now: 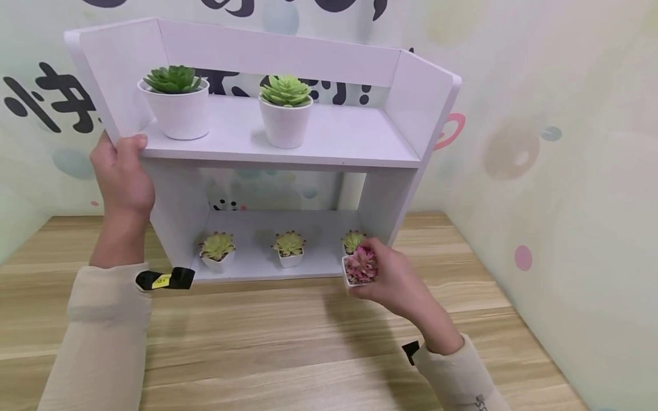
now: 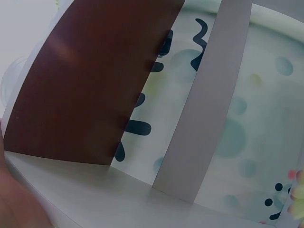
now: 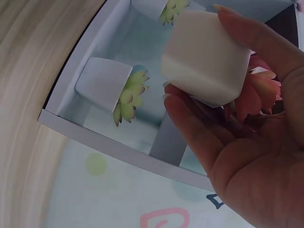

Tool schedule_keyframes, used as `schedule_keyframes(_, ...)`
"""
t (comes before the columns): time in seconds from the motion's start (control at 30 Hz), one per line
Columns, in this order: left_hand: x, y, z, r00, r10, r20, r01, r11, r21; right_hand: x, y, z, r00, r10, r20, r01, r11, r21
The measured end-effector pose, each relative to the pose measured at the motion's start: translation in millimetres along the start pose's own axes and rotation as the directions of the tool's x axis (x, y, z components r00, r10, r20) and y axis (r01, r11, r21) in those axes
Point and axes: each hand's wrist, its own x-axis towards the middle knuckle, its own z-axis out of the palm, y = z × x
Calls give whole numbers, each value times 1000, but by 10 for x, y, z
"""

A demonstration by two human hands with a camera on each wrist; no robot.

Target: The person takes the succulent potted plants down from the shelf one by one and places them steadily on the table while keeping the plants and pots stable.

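Observation:
My left hand [image 1: 123,177] grips the left side of a white two-tier shelf [image 1: 277,51], its thumb over the front edge of the upper board. In my right hand [image 1: 398,282] is a pink succulent [image 1: 362,265] in a small white pot [image 3: 206,54], pinched between thumb and fingers. That plant is in front of the right end of the lower tier, partly covering a green succulent [image 1: 353,240] there. The right wrist view shows the pot's pale underside toward the camera. Only an edge of my left hand [image 2: 19,204] appears in the left wrist view.
Two larger potted succulents, one dark green [image 1: 175,80] and one light green [image 1: 285,91], stand on the upper tier. Small succulents at the left [image 1: 218,246] and middle [image 1: 289,244] share the lower tier. The shelf stands on a wooden table [image 1: 257,342] before a patterned wall [image 1: 565,171].

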Motion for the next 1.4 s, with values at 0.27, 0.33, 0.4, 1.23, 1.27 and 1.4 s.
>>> schedule_keyframes(0.27,-6,11,14,1000,14,-9,-14,1000,-5,16,20,33,999,29,15,-29,999,-17)
schedule_keyframes(0.33,-10,12,15,1000,16,-11,-16,1000,-3,18,26,39,999,43,24,-43,999,-21)
schedule_keyframes(0.4,-13,13,15,1000,15,-12,-15,1000,-2,20,34,43,998,54,28,-53,998,-26)
schedule_keyframes(1.23,-18,7,13,1000,26,-4,-26,1000,12,50,115,115,993,96,70,-93,995,-49)
schedule_keyframes(1.27,-18,7,13,1000,26,-3,-26,1000,12,49,114,116,993,96,71,-93,995,-49)
schedule_keyframes(1.4,-18,7,13,1000,27,-1,-27,999,18,53,123,122,993,85,77,-81,995,-58)
